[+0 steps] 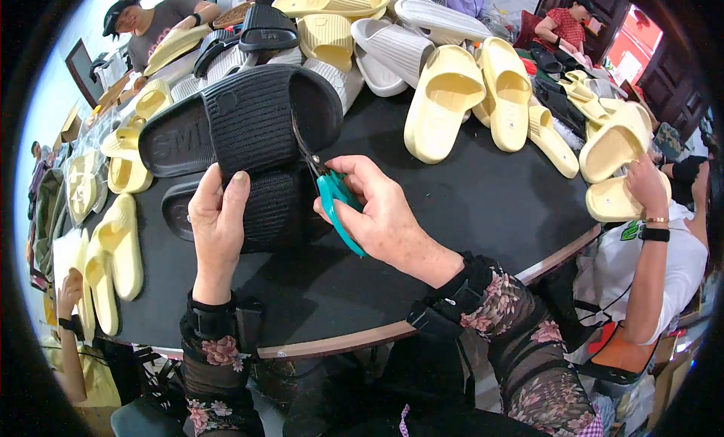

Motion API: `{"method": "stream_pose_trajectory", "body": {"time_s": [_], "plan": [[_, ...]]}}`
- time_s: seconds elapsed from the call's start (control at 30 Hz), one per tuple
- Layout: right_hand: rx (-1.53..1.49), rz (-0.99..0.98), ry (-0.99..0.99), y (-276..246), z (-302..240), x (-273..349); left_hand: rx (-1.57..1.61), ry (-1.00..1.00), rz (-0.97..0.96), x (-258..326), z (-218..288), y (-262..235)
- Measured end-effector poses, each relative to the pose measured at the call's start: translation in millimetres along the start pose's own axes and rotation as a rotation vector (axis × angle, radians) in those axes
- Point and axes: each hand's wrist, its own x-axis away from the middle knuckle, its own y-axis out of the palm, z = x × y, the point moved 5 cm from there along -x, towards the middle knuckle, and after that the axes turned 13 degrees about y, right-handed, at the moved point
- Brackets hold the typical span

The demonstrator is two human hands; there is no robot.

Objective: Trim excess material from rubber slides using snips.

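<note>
A black slide sandal [253, 120] with a ribbed strap is held up in my left hand [219, 218], thumb and fingers closed on the strap's lower edge. Beneath it, a second black slide sandal [275, 207] lies on the dark table, partly covered by the first and by my hand. My right hand [385, 211] grips scissors [333, 199] with teal handles. Their thin metal blades point up along the edge of the held sandal's strap, close to the opening. Whether the blades touch the strap, I cannot tell.
Yellow, white and black slides are heaped along the far side of the black table [392, 286]. Yellow slides [445, 105] stand beyond my right hand, and more yellow slides [113, 260] lie to the left. Co-workers sit around the table; one hand at right touches a yellow slide [615, 199].
</note>
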Motion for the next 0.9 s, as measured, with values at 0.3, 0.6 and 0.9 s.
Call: {"method": "stream_pose_trajectory", "body": {"time_s": [0.3, 0.6, 0.9], "plan": [[-0.069, 0.012, 0.047, -2.1, 0.1, -1.3, -0.019, -0.026, -0.051, 0.9, 1.1, 2.9], [-0.02, 0.069, 0.007, -9.0, -6.6, -2.8, -0.062, -0.013, -0.108, 0.1, 14.5, 8.9], [-0.017, 0.121, -0.036, -13.6, -11.2, -2.7, -0.06, 0.023, -0.071, -2.2, 21.4, 14.6]]}}
